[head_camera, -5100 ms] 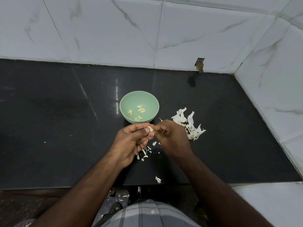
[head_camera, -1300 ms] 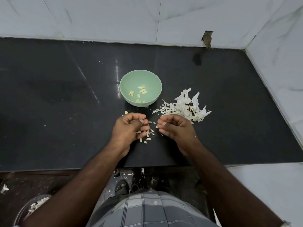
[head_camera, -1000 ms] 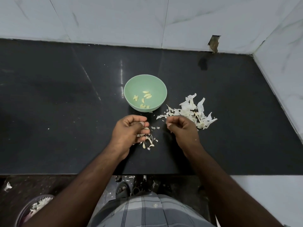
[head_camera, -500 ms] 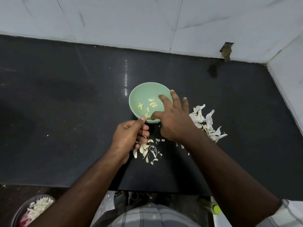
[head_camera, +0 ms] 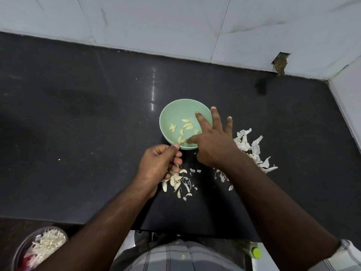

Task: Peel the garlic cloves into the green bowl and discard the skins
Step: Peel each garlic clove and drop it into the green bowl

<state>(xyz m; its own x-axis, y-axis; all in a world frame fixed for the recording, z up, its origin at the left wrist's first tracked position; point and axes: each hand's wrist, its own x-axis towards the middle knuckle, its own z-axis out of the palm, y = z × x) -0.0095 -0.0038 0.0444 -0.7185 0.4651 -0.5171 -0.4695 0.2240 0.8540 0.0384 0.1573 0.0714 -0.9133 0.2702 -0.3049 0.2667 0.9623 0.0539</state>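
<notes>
The green bowl (head_camera: 166, 114) stands on the black counter with several peeled garlic cloves (head_camera: 187, 125) in it. My right hand (head_camera: 213, 141) hovers over the bowl's right side with its fingers spread and straight and the thumb tip low near the cloves; nothing shows in it. My left hand (head_camera: 158, 163) sits just in front of the bowl's near rim with curled fingers, and what lies inside them is hidden. Under and beside that hand lies a small heap of cloves and skin bits (head_camera: 175, 180). A pile of white skins (head_camera: 254, 151) lies right of the bowl.
A round container of white scraps (head_camera: 39, 249) sits on the floor at lower left, below the counter's front edge. A green-capped bottle (head_camera: 256, 252) shows at lower right. White tiled walls close the back and right side.
My right hand left the spot beside my left hand, reached forward over the bowl and spread its fingers there. My left hand stayed curled in front of the bowl.
</notes>
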